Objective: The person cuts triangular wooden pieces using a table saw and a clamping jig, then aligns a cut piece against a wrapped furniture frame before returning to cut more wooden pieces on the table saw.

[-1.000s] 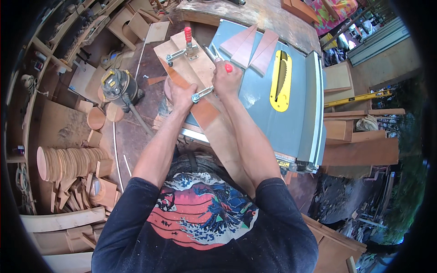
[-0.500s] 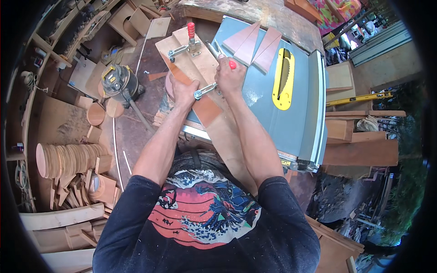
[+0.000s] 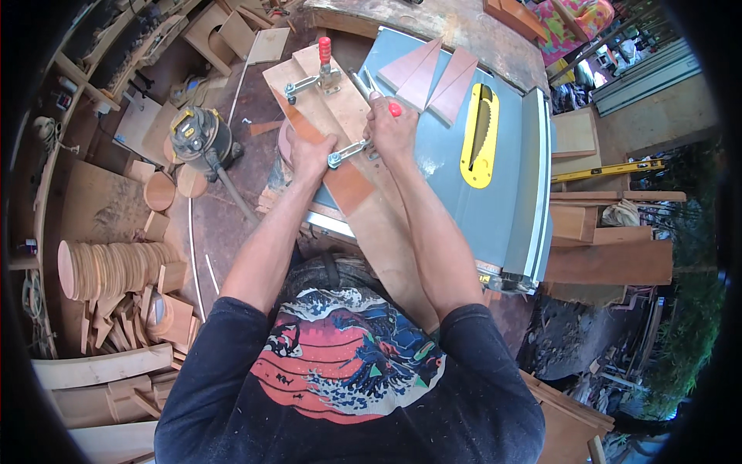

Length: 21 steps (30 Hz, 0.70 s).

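Note:
A long plywood jig (image 3: 385,251) lies slantwise over the left part of a grey table saw (image 3: 448,201). Along its left edge runs a strip of reddish-brown wood (image 3: 348,188). My left hand (image 3: 311,157) is closed around that strip, thumb on top and fingers hidden beneath. Closed around the red handle of the near toggle clamp (image 3: 348,153) is my right hand (image 3: 392,127), the red tip showing past the fingers. This clamp's bolt end sits over the wood strip. The far toggle clamp (image 3: 328,73) has its red handle upright.
Tapered wood pieces (image 3: 448,81) lie on the saw's far side. A toothed blade stands in the yellow insert (image 3: 481,139), left of the metal fence (image 3: 533,185). A shop vacuum (image 3: 199,138) is at left, above stacked wooden discs (image 3: 116,269) and offcuts (image 3: 124,317).
The whole view has shifted very slightly. Both hands keep their holds, and the jig and clamps look the same.

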Tool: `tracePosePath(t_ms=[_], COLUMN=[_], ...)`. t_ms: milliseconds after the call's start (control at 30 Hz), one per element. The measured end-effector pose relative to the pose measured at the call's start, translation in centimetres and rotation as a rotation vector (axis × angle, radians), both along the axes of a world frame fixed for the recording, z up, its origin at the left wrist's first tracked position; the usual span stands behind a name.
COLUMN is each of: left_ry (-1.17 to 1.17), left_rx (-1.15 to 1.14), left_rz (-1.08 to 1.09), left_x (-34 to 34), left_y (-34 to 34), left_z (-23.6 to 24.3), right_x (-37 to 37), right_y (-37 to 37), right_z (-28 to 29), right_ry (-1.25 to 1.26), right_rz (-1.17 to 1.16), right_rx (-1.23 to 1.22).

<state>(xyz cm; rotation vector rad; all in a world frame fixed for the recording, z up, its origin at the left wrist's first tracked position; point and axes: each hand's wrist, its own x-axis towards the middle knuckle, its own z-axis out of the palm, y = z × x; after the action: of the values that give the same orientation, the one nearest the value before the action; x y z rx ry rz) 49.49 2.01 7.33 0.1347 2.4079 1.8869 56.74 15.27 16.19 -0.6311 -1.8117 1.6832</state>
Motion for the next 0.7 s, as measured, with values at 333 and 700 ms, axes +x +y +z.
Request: tracePosePath(t_ms=[333,700], left_ry=[-0.118,-0.14], left_rx=[-0.078,0.063], left_rz=[0.0,-0.041], left_x=[-1.4,-0.2], left_y=[0.2,0.3], left_z=[-2.2,-0.3], right_x=[-0.3,-0.3], right_y=[-0.3,-0.2], right_z=[0.0,-0.2], right_ry=[0.053,0.099], right_rz=[-0.024,-0.038], right_rx=[-0.125,-0.164])
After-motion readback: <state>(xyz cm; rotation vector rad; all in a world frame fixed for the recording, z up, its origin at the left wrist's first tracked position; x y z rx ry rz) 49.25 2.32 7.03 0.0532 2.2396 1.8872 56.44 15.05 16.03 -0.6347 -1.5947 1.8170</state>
